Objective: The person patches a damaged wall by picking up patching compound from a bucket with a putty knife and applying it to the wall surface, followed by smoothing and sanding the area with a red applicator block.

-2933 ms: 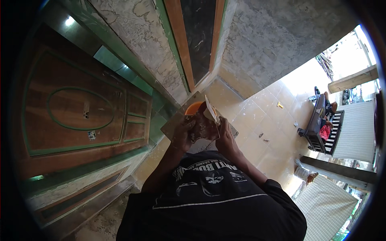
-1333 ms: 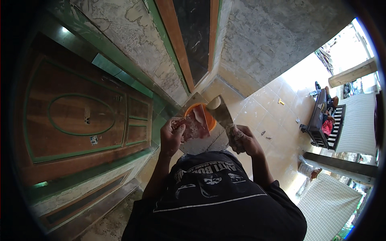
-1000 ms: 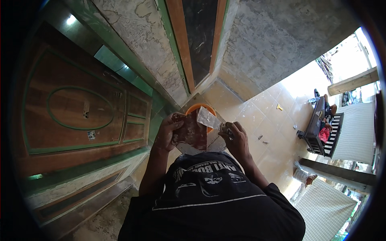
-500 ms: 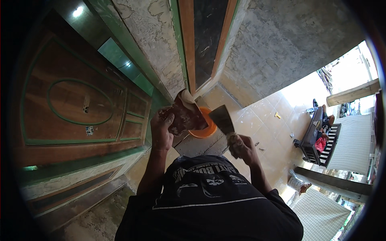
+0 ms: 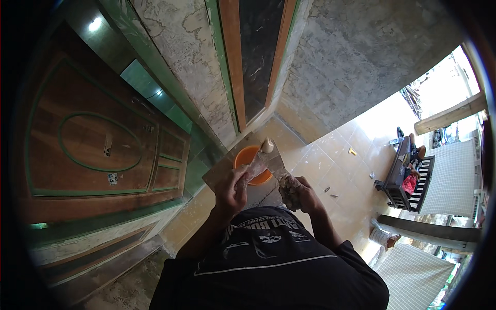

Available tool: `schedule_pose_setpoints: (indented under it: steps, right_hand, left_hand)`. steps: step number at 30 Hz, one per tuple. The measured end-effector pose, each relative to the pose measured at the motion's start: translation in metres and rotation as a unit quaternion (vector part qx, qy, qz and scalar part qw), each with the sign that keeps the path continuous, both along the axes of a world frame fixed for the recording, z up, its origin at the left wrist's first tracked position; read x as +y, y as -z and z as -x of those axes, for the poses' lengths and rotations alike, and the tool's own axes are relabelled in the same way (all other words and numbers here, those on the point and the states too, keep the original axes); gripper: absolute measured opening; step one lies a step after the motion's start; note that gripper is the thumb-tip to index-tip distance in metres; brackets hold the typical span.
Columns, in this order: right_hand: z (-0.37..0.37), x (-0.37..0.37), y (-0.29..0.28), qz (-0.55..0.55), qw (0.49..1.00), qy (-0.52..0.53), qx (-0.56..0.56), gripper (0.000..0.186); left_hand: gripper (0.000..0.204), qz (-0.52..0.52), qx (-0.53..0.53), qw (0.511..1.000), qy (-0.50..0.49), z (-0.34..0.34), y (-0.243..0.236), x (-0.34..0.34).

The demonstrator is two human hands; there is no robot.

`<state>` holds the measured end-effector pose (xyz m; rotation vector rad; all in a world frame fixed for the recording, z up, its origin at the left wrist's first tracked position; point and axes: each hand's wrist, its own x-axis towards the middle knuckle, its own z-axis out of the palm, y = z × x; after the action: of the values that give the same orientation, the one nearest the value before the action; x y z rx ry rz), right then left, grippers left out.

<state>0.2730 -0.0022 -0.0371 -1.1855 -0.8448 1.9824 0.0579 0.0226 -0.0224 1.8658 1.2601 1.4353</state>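
Note:
My left hand (image 5: 232, 190) is closed on a thin scraped board (image 5: 256, 166), which is tilted so that little of its face shows. A lump of pale putty (image 5: 267, 145) sits at the board's far end. My right hand (image 5: 300, 195), crusted with putty, grips a putty knife (image 5: 275, 163). Its blade points away from me, close beside the board; whether the two touch I cannot tell. Below them, an orange bucket (image 5: 243, 155) stands on the floor, partly hidden by the board and my left hand.
A brown door with green trim (image 5: 98, 139) is on the left. Ahead are patchy plastered walls (image 5: 361, 62) and a wood-framed dark panel (image 5: 258, 57). A person sits on a dark bench (image 5: 398, 175) at the right. A yellow object (image 5: 352, 151) lies on the tiled floor (image 5: 330, 160).
The board has turned from showing its broad brown face to being steeply tilted. My left hand has moved right and nearer, and the putty knife has come in beside the board.

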Motion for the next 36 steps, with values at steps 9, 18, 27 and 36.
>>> schedule_pose_setpoints:
  steps: [9,18,27,36]
  right_hand:
    - [0.002,0.008,-0.009,-0.183,0.98,0.03,-0.068,0.055]
    - [0.003,0.001,0.012,-0.441,0.73,0.14,-0.504,0.038]
    - [-0.014,-0.009,-0.007,-0.329,0.822,0.146,-0.442,0.034]
    - [-0.004,-0.017,-0.03,-0.041,0.999,-0.026,-0.016,0.048]
  left_hand:
    - [0.013,0.311,-0.261,0.912,0.061,0.015,0.016,0.015]
    - [0.017,0.432,-0.47,0.752,0.16,0.043,0.002,0.024]
    - [0.018,0.341,-0.498,0.794,0.07,0.049,0.0,0.028]
    - [0.017,0.168,-0.36,0.917,-0.023,0.006,0.006,0.018]
